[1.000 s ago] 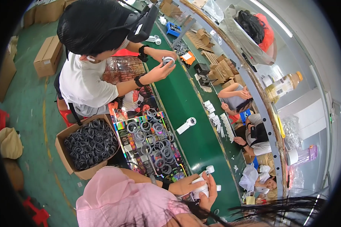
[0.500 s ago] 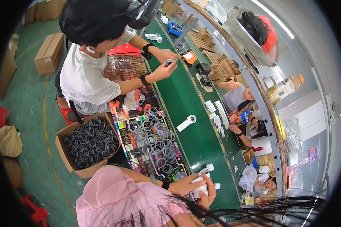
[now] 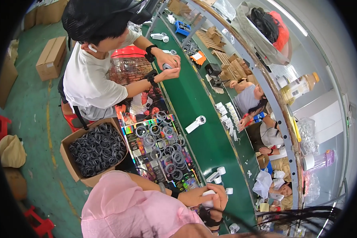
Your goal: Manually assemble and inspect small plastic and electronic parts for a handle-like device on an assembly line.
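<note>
Both my hands are closed around a rounded white plastic part (image 3: 208, 193), mostly hidden by the fingers. My left hand (image 3: 193, 194), with a dark band at its wrist, grips it from the left. My right hand (image 3: 221, 199) wraps it from the right, its wrist strapped in black. On the green conveyor belt (image 3: 194, 146) beside them lie a white handheld device (image 3: 215, 176) and a small white piece (image 3: 229, 191). Just left of the belt, many translucent grey rings (image 3: 177, 158) are spread over a printed board (image 3: 141, 156).
A cardboard box (image 3: 69, 166) full of dark grey rings stands left of the board. Another white device (image 3: 195, 124) lies mid-belt. Farther up, a co-worker (image 3: 95, 79) in a white shirt handles a small part. Across the belt, people sit by rows of white pieces (image 3: 228, 117).
My fingers have closed further over the white part, and my right wrist strap now shows. The co-worker's hands have shifted slightly left. Across the belt, a person's raised arm has come down.
</note>
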The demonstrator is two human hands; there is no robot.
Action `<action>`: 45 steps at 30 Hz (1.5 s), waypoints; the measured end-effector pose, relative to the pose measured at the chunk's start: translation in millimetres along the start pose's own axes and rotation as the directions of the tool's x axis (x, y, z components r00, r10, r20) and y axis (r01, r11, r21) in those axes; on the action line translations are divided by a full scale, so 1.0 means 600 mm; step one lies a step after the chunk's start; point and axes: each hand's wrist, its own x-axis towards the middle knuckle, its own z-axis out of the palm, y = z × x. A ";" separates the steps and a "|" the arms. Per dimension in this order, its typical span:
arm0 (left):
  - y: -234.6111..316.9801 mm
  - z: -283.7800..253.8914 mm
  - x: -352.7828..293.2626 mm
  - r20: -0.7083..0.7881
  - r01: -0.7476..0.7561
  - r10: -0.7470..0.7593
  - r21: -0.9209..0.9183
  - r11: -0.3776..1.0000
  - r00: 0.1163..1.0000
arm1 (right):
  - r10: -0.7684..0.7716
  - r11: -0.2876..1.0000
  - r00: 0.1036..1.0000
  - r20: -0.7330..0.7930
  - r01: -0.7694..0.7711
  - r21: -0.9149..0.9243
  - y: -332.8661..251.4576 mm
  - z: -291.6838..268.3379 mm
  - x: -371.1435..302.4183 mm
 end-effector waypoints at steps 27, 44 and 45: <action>-0.053 -0.054 0.083 0.138 0.570 -0.585 -0.484 0.664 0.799 | 0.649 0.656 0.761 -0.022 -0.545 0.522 0.212 0.023 0.035; -0.101 -0.069 0.204 0.205 0.739 -0.710 -0.188 0.647 0.674 | 0.699 0.683 0.687 -0.199 -0.558 0.472 0.408 -0.006 -0.015; -0.105 -0.068 0.214 0.205 0.746 -0.718 -0.212 0.631 0.665 | 0.671 0.708 0.699 -0.247 -0.505 0.494 0.414 -0.007 -0.010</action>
